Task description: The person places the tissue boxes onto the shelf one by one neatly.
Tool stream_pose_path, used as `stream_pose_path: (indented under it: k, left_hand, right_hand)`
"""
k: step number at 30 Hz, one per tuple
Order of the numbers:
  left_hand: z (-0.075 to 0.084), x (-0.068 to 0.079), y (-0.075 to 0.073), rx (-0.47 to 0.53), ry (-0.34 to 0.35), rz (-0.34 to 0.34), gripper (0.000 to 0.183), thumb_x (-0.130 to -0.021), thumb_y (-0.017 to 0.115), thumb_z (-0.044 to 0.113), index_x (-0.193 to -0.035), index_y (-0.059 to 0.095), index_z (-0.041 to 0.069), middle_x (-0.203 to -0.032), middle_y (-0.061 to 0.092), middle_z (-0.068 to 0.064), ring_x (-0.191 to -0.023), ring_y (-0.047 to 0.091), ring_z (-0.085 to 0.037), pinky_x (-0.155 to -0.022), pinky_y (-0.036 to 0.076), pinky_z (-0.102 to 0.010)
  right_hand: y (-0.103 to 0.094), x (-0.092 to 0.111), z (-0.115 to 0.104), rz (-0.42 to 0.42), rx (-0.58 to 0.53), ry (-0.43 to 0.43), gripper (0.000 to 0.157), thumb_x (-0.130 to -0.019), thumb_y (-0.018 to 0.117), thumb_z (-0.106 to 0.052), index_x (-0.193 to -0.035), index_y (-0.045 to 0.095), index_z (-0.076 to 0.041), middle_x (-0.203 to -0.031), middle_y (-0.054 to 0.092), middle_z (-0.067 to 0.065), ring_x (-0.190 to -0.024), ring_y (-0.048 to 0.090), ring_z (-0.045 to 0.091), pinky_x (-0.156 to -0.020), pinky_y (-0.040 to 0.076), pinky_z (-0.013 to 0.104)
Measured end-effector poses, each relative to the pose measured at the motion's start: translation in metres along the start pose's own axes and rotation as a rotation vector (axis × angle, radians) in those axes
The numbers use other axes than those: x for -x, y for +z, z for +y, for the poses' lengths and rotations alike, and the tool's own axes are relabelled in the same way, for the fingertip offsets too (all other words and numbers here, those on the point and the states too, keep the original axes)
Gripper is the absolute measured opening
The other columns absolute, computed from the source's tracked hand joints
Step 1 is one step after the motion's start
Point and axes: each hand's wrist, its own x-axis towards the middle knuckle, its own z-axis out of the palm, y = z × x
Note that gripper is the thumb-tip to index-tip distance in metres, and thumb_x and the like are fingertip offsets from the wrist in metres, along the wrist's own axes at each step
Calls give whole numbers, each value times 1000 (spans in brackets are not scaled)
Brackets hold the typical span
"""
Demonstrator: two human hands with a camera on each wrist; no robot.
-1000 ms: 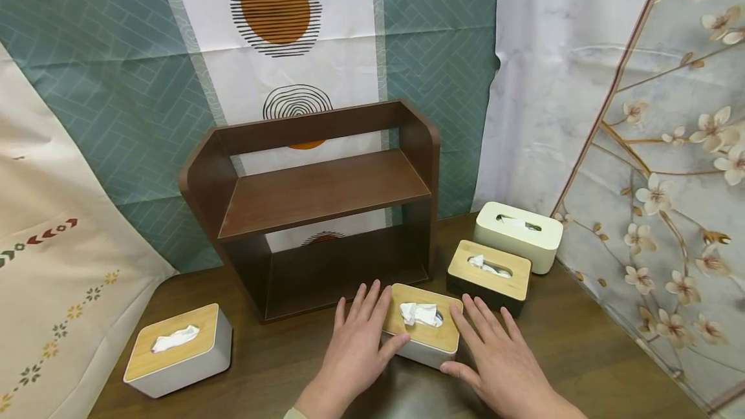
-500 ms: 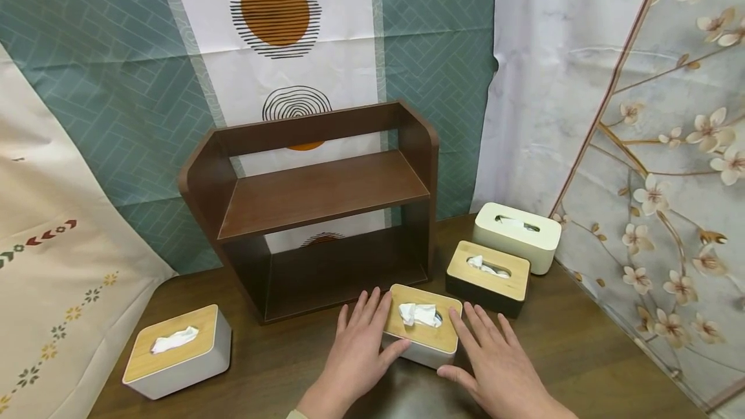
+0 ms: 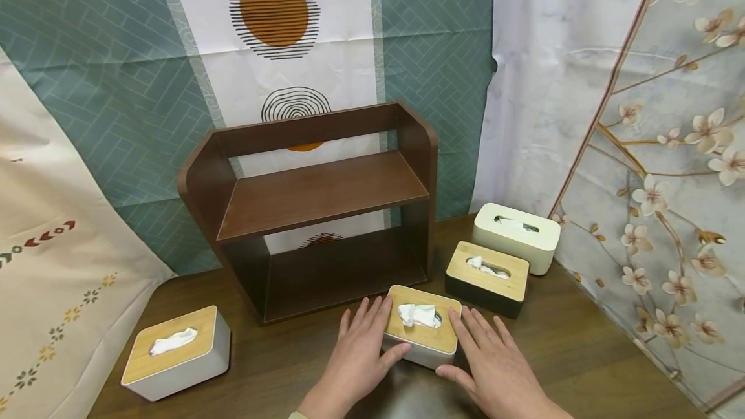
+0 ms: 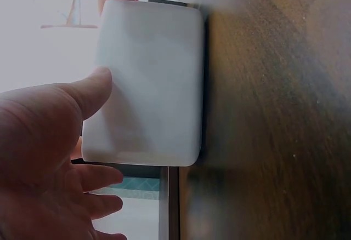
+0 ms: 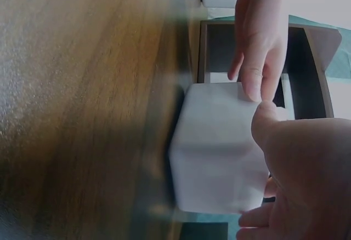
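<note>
Passing room lies between the leftmost tissue box (image 3: 176, 351) and the left hand (image 3: 361, 351); behind, the brown two-tier shelf (image 3: 323, 196) blocks.

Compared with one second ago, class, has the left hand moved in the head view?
Yes, slightly: against the brown shelf, the left hand sits lower in the picture, drawn away from it.

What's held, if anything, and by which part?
Nothing looks gripped: left hand and right hand, fingers straight, flank the ends of the middle tissue box; pressure cannot be told.
</note>
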Motion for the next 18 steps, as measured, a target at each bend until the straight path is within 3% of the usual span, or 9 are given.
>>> stream_pose_path:
  k: [18]
  left_hand:
    - [2,-1,3,-5,-10,5,91,-100,82,46,-172,39,12,-166,55,-9,-155,46,-43,-124,27,-74]
  right_hand:
    - [6,1,-5,70,-26,-32,90,-102,73,-60,-163,50,2,-160,55,27,-148,55,44,-121,39,64]
